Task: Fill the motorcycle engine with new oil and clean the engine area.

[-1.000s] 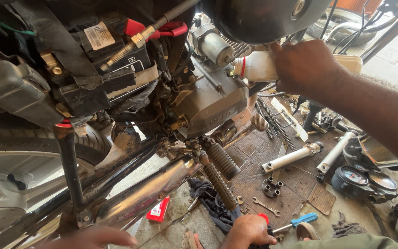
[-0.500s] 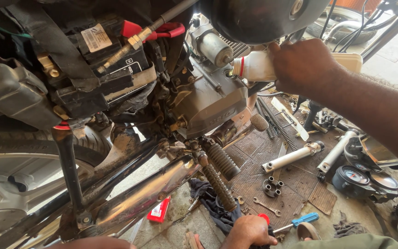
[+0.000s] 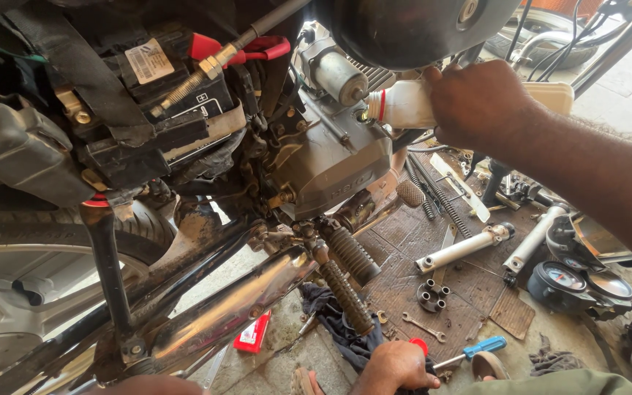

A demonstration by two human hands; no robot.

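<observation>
The right hand (image 3: 480,102) is wrapped around a white plastic bottle (image 3: 411,106), fingers closed over its body, and holds it tipped on its side. The bottle's neck, ringed with a red band, points left and meets the upper side of the grey engine casing (image 3: 330,164), just beside a small silver cylinder (image 3: 338,75). The bottle sits high in the view, under the dark round tank (image 3: 418,25) of the motorcycle.

The left hand (image 3: 396,366) is low at the bottom edge, resting on the ground with its fingers curled down over a dark cloth (image 3: 338,325). A red knob (image 3: 418,345) shows just above the knuckles; whether the fingers grip anything cannot be told from here.

Close to the left hand lie a screwdriver with a blue handle (image 3: 477,350) and a small spanner (image 3: 424,327). Two ribbed black footpegs (image 3: 349,274) slant down from the engine towards the cloth. A long chrome exhaust pipe (image 3: 235,307) runs across the lower left, with a small red packet (image 3: 252,333) on the floor beneath it.

On the cardboard to the right lie two pale metal fork tubes (image 3: 466,247), a pair of long coil springs (image 3: 437,192), a small round metal part (image 3: 431,295) and a round speedometer (image 3: 561,281). The rear tyre (image 3: 45,223) fills the left side, and a black battery (image 3: 170,95) with a white label sits in the frame above it.
</observation>
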